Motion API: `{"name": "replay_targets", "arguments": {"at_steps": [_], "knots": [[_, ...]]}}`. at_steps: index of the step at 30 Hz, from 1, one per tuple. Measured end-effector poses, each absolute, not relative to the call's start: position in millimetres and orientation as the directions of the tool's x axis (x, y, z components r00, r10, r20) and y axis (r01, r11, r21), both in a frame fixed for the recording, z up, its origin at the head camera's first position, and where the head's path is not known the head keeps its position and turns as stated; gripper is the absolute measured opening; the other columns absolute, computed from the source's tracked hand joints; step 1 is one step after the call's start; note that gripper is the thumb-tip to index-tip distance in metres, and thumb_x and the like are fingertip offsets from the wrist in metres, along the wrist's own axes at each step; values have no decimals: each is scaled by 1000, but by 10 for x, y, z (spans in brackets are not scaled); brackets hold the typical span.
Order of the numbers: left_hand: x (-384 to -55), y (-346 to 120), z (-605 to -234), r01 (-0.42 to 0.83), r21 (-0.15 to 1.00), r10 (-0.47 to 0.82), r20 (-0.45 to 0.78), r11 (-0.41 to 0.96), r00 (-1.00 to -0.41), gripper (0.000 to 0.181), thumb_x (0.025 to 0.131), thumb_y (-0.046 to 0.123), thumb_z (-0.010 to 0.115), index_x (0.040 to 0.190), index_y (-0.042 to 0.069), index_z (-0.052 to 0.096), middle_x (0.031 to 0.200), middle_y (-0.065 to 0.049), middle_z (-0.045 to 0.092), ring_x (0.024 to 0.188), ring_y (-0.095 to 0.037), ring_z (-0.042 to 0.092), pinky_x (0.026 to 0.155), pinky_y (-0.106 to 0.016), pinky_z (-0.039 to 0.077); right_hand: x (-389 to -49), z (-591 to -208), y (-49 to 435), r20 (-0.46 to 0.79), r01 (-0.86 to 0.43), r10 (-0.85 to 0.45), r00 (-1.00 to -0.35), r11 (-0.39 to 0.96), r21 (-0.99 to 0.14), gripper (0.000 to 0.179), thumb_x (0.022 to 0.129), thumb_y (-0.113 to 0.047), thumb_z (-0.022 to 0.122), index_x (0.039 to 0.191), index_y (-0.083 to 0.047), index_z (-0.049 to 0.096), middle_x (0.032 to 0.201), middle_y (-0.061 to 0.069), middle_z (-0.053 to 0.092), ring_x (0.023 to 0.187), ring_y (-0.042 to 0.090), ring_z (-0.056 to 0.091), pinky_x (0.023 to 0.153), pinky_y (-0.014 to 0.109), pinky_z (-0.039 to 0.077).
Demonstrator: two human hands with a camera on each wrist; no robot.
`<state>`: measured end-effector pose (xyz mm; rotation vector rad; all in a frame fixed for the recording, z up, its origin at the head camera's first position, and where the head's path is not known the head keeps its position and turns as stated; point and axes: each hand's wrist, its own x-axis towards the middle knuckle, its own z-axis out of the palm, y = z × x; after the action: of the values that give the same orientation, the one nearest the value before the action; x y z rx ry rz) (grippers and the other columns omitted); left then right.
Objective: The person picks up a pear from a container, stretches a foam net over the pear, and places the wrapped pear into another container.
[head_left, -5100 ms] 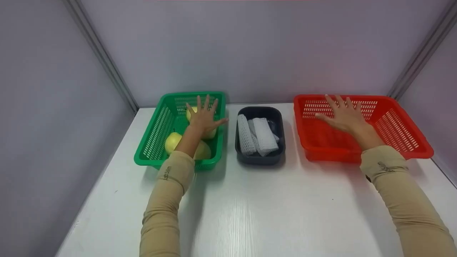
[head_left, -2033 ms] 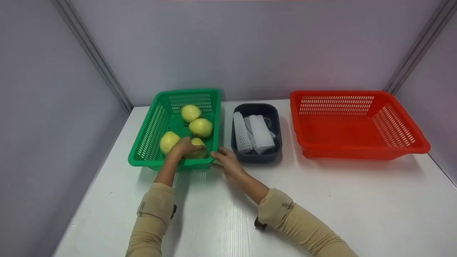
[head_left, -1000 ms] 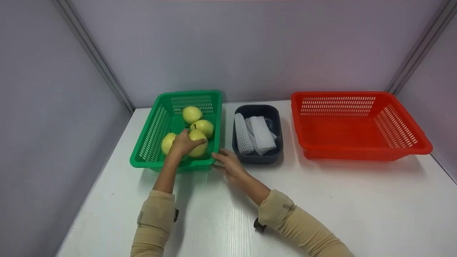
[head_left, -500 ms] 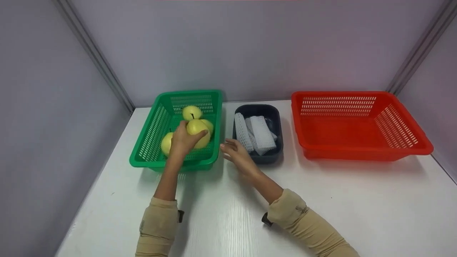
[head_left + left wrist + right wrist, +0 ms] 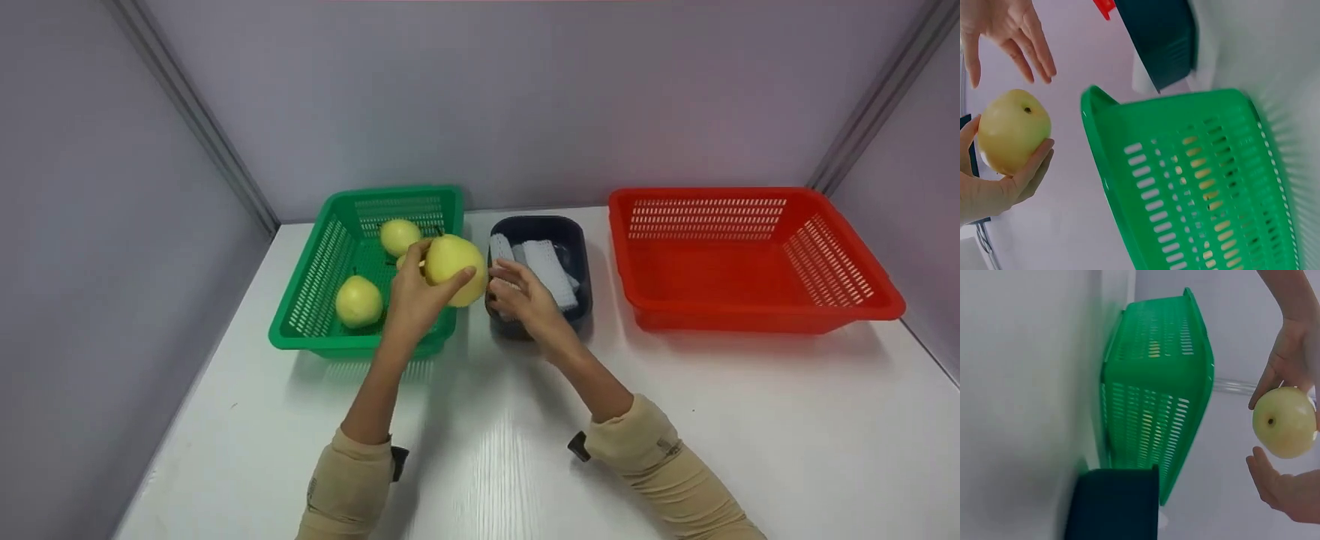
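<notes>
Now the left hand [image 5: 415, 300] holds a yellow pear [image 5: 453, 268] up in the air, over the right edge of the green basket [image 5: 315, 289]. Its fingers and thumb are curled round the fruit. Half a second ago that pear was still low inside the basket, so it has been lifted out and carried toward the middle. The right hand [image 5: 525, 296] has moved too: it was by the front of the green basket, and now it is over the dark tub [image 5: 577, 244], with its loose, open fingers touching the white foam nets [image 5: 551, 270] and not yet gripping one. This looks like the pear is about to get a net. Two pears are plainly left in the green basket, and another peeks out behind the hand. The red basket [image 5: 825, 307] sits far off on the right.
</notes>
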<state>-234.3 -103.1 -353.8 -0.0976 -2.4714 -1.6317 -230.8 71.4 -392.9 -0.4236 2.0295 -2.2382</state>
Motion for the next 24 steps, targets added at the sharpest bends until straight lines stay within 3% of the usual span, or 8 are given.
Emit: {"name": "replay_targets", "arguments": {"at_steps": [11, 18, 24], "knots": [[-2206, -701, -3689, 275, 924, 80, 263, 265, -961, 71, 79, 31, 73, 134, 3, 38, 127, -10, 46, 106, -24, 48, 79, -36, 47, -2241, -3875, 1052, 168, -164, -312, -935, -40, -986, 51, 92, -21, 57, 139, -16, 38, 131, 8, 45, 114, 24, 48, 92, 38, 41], [-2174, -561, -3847, 325, 918, 124, 304, 226, -945, 70, 79, 33, 73, 132, 2, 39, 127, -12, 46, 109, -24, 48, 80, -36, 47, -2222, -3872, 1250, 112, -161, -360, -926, 109, -981, 58, 89, -10, 61, 140, -8, 34, 136, 14, 38, 116, 30, 44, 91, 39, 43], [-2151, -487, -3951, 304, 930, 192, 266, 207, -945, 73, 81, 42, 67, 135, 3, 36, 124, -11, 47, 106, -20, 49, 84, -34, 45, -2200, -3910, 1401, 53, -123, -367, -929, 171, -978, 60, 86, -20, 67, 137, -12, 38, 134, 12, 40, 112, 28, 48, 89, 37, 44]]}}
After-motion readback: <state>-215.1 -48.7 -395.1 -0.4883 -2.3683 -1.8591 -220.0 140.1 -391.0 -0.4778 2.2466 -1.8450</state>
